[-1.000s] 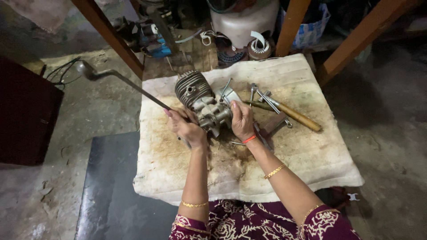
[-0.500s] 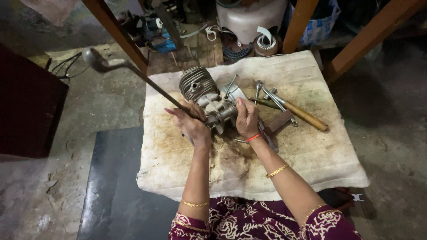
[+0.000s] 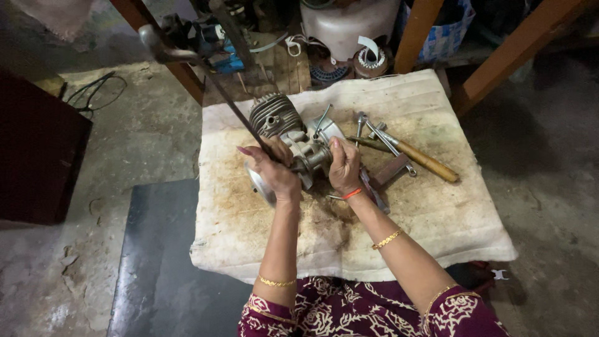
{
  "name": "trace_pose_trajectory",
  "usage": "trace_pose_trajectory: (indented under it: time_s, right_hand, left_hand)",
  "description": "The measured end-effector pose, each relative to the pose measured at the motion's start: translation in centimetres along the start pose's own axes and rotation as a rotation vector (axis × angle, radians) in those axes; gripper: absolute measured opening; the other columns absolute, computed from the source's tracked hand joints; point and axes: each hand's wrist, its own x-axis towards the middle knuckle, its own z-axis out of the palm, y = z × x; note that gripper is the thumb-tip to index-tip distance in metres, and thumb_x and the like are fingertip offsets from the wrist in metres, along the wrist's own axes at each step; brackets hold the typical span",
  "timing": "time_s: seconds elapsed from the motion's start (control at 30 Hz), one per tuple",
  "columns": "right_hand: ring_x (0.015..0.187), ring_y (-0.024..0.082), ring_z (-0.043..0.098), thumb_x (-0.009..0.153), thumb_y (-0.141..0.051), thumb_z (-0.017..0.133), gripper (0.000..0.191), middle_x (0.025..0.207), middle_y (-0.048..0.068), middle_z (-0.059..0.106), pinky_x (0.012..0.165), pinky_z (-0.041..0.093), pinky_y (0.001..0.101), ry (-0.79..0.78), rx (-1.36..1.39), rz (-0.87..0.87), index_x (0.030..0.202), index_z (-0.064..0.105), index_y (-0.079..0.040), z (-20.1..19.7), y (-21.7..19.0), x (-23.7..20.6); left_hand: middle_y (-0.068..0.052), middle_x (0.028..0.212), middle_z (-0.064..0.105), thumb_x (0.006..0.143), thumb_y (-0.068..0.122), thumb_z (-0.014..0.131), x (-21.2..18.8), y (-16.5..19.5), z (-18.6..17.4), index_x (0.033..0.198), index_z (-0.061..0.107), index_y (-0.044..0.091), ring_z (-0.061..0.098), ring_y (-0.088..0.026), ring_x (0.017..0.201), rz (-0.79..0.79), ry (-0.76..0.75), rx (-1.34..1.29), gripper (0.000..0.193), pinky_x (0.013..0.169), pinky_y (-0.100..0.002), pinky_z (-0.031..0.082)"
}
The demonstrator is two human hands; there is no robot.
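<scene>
Concrete floor [image 3: 125, 143] at left and far left, stained, with a dark mat [image 3: 156, 262] laid near left. Bench covered by a soiled pale cloth [image 3: 437, 218], occupying the centre and right of the scene. Wooden posts [image 3: 511, 50] rising at far right behind the bench. White container [image 3: 349, 25] standing at far centre beyond the cloth edge.

Small engine [image 3: 281, 125] with finned cylinder resting on the cloth, far centre, cylinder pointing far left. Long dark metal bar [image 3: 218, 87] running from the engine up toward far left, curved end raised off the floor.

Left hand [image 3: 271, 171] clenched around the near end of the bar, just beside the engine body. Right hand [image 3: 344, 165] closed on the engine's right side, fingers wrapped over the casing; red band at the wrist.

Wooden-handled tool [image 3: 424, 161] lying on the cloth right of the engine. Metal wrenches [image 3: 374, 131] just beside it, overlapping its far end.
</scene>
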Motion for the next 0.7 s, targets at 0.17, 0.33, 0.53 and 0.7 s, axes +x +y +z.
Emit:
trace_pose_trajectory:
  time_s: [0.17, 0.33, 0.53, 0.7]
  right_hand:
    - [0.059, 0.024, 0.037, 0.108, -0.019, 0.041, 0.035, 0.068, 0.012, 0.034, 0.059, 0.031, 0.0393, 0.01, -0.003, -0.014, 0.08, 0.045, 0.002, 0.0, -0.3, 0.0]
    - [0.06, 0.026, 0.033, 0.109, -0.018, 0.04, 0.035, 0.069, 0.014, 0.03, 0.059, 0.029, 0.0404, -0.003, 0.004, 0.008, 0.08, 0.042, 0.002, -0.1, -0.8, 0.2]
    - [0.062, 0.026, 0.034, 0.109, -0.019, 0.04, 0.036, 0.07, 0.013, 0.032, 0.061, 0.03, 0.0406, -0.006, -0.003, -0.027, 0.079, 0.039, 0.001, 0.0, -0.9, 0.3]
    - [0.06, 0.026, 0.035, 0.109, -0.019, 0.04, 0.037, 0.069, 0.013, 0.032, 0.06, 0.031, 0.0407, -0.005, 0.007, 0.014, 0.078, 0.039, 0.001, 0.1, -0.5, 0.1]
  left_hand:
    - [0.004, 0.06, 0.031, 0.108, 0.064, 0.043, 0.2, -0.9, -0.9, 0.075, 0.037, 0.019, 0.029, -0.009, 0.051, -0.01, 0.04, 0.062, 0.057, 0.044, -0.026, 0.024]
    - [0.002, 0.055, 0.038, 0.101, 0.059, 0.049, 1.3, -1.0, 0.4, 0.07, 0.045, 0.016, 0.033, -0.008, 0.047, 0.014, 0.198, 0.014, 0.053, 0.043, -0.028, 0.026]
    - [0.005, 0.06, 0.04, 0.104, 0.054, 0.051, 1.8, 0.1, 1.8, 0.064, 0.042, 0.015, 0.032, -0.007, 0.053, -0.002, 0.387, 0.371, 0.056, 0.047, -0.032, 0.024]
    - [0.007, 0.055, 0.032, 0.106, 0.06, 0.044, 3.0, 0.0, 0.8, 0.061, 0.033, 0.018, 0.027, -0.007, 0.048, -0.112, 0.331, 0.478, 0.062, 0.044, -0.032, 0.021]
